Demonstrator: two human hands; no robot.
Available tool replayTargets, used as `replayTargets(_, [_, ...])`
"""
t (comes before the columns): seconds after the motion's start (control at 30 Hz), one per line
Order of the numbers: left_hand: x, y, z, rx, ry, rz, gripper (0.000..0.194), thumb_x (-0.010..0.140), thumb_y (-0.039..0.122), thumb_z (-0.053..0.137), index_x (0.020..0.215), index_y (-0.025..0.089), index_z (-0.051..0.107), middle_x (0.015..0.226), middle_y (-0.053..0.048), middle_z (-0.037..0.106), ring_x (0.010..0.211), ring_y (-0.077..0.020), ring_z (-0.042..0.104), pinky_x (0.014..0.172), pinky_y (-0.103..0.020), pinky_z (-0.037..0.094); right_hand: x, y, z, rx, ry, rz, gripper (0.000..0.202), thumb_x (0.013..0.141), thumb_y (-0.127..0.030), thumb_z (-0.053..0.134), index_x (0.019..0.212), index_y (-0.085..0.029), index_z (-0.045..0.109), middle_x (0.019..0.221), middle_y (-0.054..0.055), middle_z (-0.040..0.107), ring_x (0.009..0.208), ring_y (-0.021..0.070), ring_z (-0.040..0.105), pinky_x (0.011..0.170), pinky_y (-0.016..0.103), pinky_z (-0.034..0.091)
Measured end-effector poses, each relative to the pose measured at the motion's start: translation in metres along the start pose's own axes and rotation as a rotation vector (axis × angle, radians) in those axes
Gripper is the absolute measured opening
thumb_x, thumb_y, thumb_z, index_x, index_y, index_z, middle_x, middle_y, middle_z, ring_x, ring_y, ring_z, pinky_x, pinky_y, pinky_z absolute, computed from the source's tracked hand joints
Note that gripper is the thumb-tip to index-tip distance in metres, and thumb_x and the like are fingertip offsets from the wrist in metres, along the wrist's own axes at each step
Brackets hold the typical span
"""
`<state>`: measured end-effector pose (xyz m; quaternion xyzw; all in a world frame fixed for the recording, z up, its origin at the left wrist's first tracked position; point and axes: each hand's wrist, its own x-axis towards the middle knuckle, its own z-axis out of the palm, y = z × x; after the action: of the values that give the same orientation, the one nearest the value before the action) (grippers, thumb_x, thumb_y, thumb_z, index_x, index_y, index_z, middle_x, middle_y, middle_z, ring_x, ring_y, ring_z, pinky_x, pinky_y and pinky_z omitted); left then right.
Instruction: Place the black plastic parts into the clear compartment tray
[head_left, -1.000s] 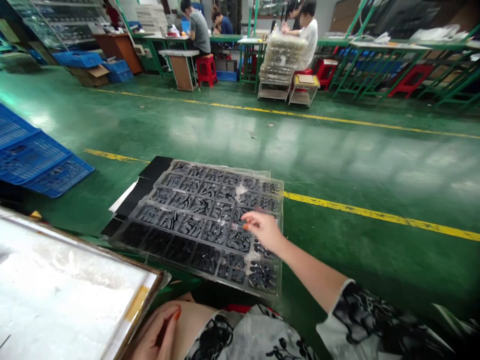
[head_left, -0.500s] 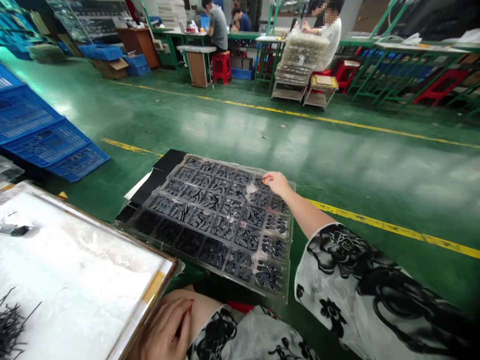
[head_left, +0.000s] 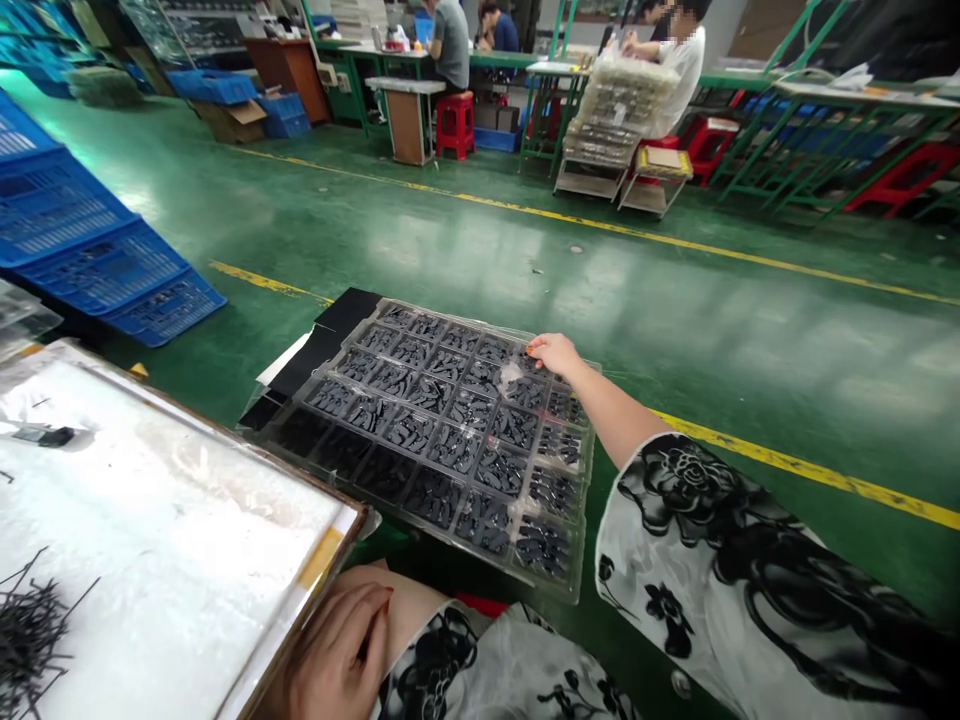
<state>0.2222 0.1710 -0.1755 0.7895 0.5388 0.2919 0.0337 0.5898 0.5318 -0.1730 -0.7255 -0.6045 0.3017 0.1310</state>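
The one view looks out from the person's head, facing forward and steeply down. Nearest the lens, along the lower left, come the bare left hand (head_left: 341, 645) and a white, brown-edged rectangular surface (head_left: 187, 510). A clear plastic compartment tray (head_left: 576, 545) sits mid-frame, seen obliquely from above; beyond, glossy green floor (head_left: 420, 240) recedes to far-off green-framed workbenches (head_left: 847, 95) across the top.

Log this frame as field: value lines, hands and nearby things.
left hand: on the thigh, beside the white table
right hand: over the tray's far right part; grip unclear
tray: clear, divided into compartments
parts: small, dark, many per compartment
pile: thin black pieces, on the table
crates: blue, at view's left
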Motion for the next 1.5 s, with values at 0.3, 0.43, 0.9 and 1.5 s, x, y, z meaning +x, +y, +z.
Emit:
replayTargets(0.3, [-0.003, -0.002, 0.002, 0.011, -0.002, 0.000, 0.017, 0.089, 0.015, 0.052, 0.103, 0.017, 0.062, 0.099, -0.005, 0.067, 0.094, -0.0174, 0.061, 0.087, -0.027, 0.044, 0.002, 0.009, -0.009, -0.120, 0.126, -0.101, 0.025, 0.092, -0.033, 0.057, 0.108, -0.015, 0.063, 0.104, 0.006, 0.066, 0.092, 0.0172, 0.063, 0.084, 0.038, 0.052])
replayTargets(0.43, [-0.002, 0.001, 0.001, -0.009, 0.001, -0.025, 0.017, 0.089, 0.015, 0.053, 0.102, 0.018, 0.062, 0.097, -0.004, 0.067, 0.093, -0.0161, 0.061, 0.086, -0.025, 0.045, -0.003, 0.004, 0.007, -0.194, 0.144, -0.177, 0.022, 0.087, -0.027, 0.064, 0.106, -0.017, 0.066, 0.097, 0.005, 0.069, 0.092, 0.0180, 0.063, 0.086, 0.038, 0.050])
replayTargets(0.9, [-0.003, 0.001, 0.001, -0.034, 0.006, -0.044, 0.018, 0.088, 0.013, 0.053, 0.102, 0.018, 0.062, 0.097, -0.004, 0.067, 0.093, -0.0171, 0.061, 0.086, -0.026, 0.045, 0.000, 0.001, 0.021, -0.308, 0.073, -0.246, 0.023, 0.093, -0.033, 0.056, 0.103, -0.014, 0.064, 0.104, 0.006, 0.065, 0.094, 0.0171, 0.062, 0.086, 0.039, 0.052])
replayTargets(1.5, [-0.004, 0.000, 0.002, -0.019, -0.001, -0.038, 0.019, 0.088, 0.012, 0.053, 0.104, 0.018, 0.062, 0.098, -0.004, 0.067, 0.094, -0.0179, 0.061, 0.086, -0.028, 0.045, -0.004, -0.018, 0.026, -0.421, 0.069, -0.013, 0.025, 0.091, -0.036, 0.058, 0.102, -0.014, 0.064, 0.102, 0.007, 0.066, 0.093, 0.0174, 0.063, 0.084, 0.038, 0.052])
